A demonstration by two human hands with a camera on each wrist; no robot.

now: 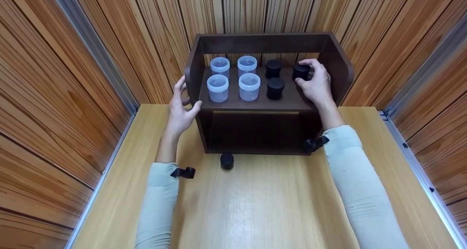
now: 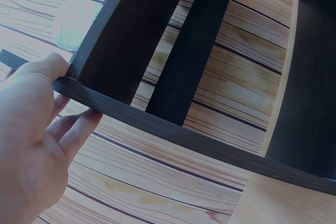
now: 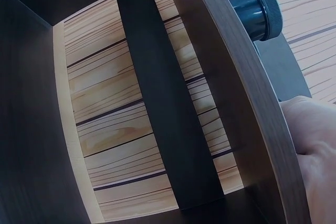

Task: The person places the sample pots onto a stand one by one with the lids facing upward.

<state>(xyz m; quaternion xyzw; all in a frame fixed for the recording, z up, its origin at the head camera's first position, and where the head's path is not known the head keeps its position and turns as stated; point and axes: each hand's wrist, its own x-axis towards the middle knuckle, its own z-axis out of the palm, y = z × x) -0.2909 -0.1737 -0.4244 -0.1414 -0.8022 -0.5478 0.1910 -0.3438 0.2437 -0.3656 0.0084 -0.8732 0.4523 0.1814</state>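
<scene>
A dark brown two-tier shelf (image 1: pixel 255 108) stands at the far side of the table. My left hand (image 1: pixel 180 114) grips its left side panel (image 2: pixel 178 132), thumb at the front edge and fingers on the outer face. On the upper tier, at the back right, my right hand (image 1: pixel 316 84) holds a small black jar (image 1: pixel 301 71) between thumb and fingers. To its left stand two more black jars, one at the back (image 1: pixel 273 69) and one in front (image 1: pixel 275 89). In the right wrist view, the right hand (image 3: pixel 315 145) is partly hidden by the shelf board.
Several translucent jars with screw lids, among them a front one (image 1: pixel 217 90), fill the left half of the upper tier. One black jar (image 1: pixel 227 161) sits on the wooden table (image 1: pixel 248 209) before the shelf. Wood-panelled walls (image 1: pixel 54 77) enclose the table.
</scene>
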